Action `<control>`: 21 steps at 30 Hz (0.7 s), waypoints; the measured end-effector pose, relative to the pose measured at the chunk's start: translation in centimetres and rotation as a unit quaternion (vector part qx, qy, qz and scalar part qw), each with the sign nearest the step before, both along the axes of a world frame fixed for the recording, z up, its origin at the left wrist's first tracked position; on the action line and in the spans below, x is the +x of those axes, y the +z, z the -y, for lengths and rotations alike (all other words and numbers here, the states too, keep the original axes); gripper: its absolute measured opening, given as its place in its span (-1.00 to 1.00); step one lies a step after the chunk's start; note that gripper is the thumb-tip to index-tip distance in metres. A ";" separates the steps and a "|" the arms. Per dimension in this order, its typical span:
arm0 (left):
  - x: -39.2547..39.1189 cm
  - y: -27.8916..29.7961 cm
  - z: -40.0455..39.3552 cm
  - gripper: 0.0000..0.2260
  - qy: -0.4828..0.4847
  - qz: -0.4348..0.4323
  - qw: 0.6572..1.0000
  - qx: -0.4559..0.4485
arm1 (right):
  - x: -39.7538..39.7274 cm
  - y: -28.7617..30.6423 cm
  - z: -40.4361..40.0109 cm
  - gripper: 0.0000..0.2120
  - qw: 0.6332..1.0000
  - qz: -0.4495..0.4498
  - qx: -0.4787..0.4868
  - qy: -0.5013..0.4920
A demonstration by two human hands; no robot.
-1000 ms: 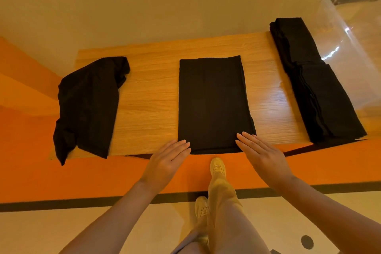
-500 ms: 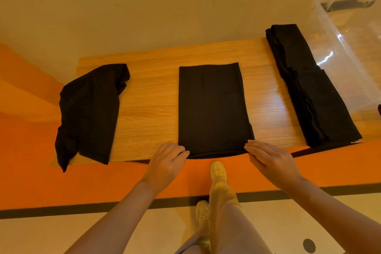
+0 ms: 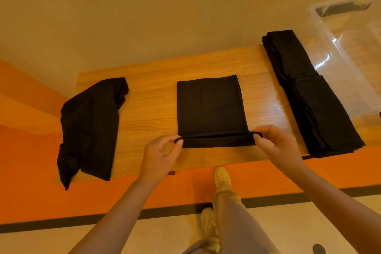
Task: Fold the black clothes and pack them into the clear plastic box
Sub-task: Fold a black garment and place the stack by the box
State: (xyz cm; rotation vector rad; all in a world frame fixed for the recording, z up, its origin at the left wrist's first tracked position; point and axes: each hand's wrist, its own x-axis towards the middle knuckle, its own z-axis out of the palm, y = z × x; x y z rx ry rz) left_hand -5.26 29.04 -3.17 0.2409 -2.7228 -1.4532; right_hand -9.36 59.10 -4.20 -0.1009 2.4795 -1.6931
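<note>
The left hand is pinching the near left corner of the folded black garment between thumb and fingertips, and the right hand is pinching the near right corner in the same way. Between them the near edge is hanging lifted off the table and doubling toward the far side, while the rest of the cloth is lying flat at the middle of the board.

The table is showing a light wood grain and is standing against a plain beige wall. Below its near edge an orange band is running across, then a dark stripe and a pale floor, where the person's light trousers and shoes are showing.

The garment is looking smooth, rectangular and matte black. To its left a crumpled black piece is drooping over the table's edge. To its right a stack of folded black clothes is lying just beside the clear plastic box, which is sitting at the table's far right.
</note>
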 end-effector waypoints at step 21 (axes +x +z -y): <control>-9.2 -4.3 -0.4 -0.90 0.100 0.077 0.992 -0.010 | -9.1 -2.7 2.6 -0.81 0.982 0.074 0.139 -0.108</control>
